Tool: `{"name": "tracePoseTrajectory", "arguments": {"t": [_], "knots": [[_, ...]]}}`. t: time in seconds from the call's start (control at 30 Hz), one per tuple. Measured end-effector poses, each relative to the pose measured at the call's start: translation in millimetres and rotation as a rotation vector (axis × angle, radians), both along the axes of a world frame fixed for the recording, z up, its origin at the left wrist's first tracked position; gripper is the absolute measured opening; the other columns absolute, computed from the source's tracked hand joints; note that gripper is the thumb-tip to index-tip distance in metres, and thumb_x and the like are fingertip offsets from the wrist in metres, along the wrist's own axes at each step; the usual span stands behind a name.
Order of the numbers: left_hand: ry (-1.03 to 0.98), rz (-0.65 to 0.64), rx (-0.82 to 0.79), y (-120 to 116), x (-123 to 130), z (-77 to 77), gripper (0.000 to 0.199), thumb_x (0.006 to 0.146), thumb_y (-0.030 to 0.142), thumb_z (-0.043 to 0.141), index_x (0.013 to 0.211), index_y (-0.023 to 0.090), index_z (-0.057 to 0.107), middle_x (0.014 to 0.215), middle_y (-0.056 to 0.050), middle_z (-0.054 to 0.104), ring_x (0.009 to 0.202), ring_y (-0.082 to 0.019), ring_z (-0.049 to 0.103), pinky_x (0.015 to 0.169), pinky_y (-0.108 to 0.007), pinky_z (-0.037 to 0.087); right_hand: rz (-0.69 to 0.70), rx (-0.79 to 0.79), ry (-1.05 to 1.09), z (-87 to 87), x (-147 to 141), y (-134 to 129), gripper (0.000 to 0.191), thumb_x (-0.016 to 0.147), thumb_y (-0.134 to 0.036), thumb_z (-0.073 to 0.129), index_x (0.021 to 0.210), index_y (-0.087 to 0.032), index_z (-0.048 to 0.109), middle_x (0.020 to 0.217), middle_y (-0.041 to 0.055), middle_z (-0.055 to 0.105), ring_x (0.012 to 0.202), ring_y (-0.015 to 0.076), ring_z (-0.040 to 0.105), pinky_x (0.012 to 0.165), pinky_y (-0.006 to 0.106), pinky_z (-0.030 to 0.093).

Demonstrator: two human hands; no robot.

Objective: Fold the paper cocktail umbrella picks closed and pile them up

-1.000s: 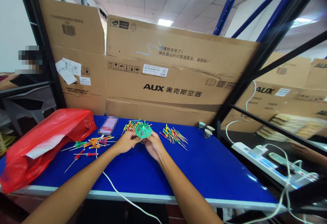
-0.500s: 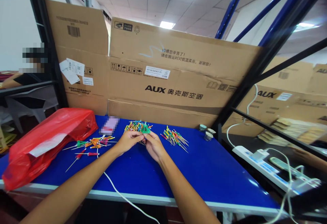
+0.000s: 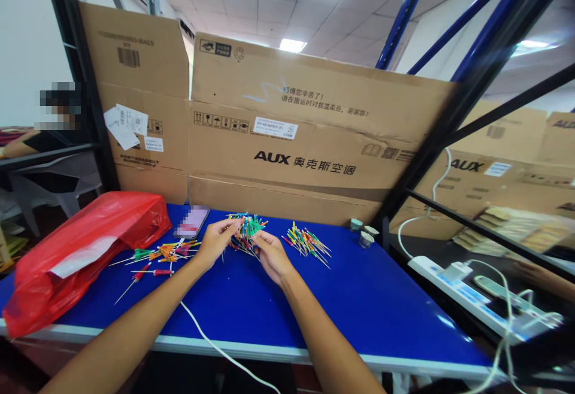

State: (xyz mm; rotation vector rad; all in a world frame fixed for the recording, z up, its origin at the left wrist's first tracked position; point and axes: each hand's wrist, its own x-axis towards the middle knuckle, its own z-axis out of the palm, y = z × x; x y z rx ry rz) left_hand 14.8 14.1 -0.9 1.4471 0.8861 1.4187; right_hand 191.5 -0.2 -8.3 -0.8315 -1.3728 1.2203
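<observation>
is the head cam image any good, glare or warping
Head view: the white ceiling light panel is blown out, a pale glare streak lies on the glossy blue worktable, the black steel shelf upright leans from wide-angle warping, and a pixelated patch covers the phone; the multicoloured cocktail picks look fairly sharp but small.

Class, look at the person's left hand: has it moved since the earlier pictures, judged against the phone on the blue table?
Yes: the left hand has moved forward across the table, closer to the phone.
</observation>
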Motion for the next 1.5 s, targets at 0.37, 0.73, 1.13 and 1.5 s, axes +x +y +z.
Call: {"name": "tracePoseTrajectory", "arguments": {"t": [0.37,0.73,1.13,1.5], "knots": [[-0.071,0.019,-0.038,3,0,1.6,0.042,0.071,0.050,0.077,0.088,0.012,0.077,0.070,-0.005,0.071,0.054,-0.013,0.055,0.045,-0.022,0.035,-0.091,0.307,-0.439,-4.4,-3,0,0.021,0.082,-0.043,0.070,0.080,-0.022,0.074,0.076,0.0016,0.067,0.071,0.0173,0.055,0.070,0.029,0.043],[0.123,-0.157,-0.048,6,-4,-4.6,0.037,0.073,0.047,0.076,0.079,0.010,0.075,0.057,0.000,0.060,0.047,-0.009,0.044,0.043,-0.021,0.030,-0.003,0.403,-0.497,3.0,1,0,0.026,0.092,-0.043,0.059,0.083,-0.023,0.072,0.087,0.0034,0.066,0.088,0.0206,0.059,0.083,0.033,0.043],[0.134,-0.029,-0.030,15,-5,-9.5,0.040,0.066,0.052,0.080,0.065,0.015,0.066,0.049,0.005,0.055,0.043,-0.010,0.047,0.045,-0.021,0.032,-0.089,0.584,-1.308,-2.8,23,-7,0.022,0.095,-0.035,0.058,0.109,-0.031,0.074,0.105,0.0089,0.056,0.096,0.0244,0.043,0.079,0.035,0.032],[0.140,-0.111,-0.108,16,-3,-18.5,0.038,0.066,0.048,0.082,0.068,0.016,0.062,0.050,0.004,0.060,0.036,-0.007,0.044,0.037,-0.019,0.027,-0.110,0.771,-1.324,-4.2,11,-7,0.015,0.096,-0.026,0.055,0.097,-0.022,0.069,0.099,0.0090,0.059,0.090,0.0226,0.045,0.077,0.035,0.032]]}}
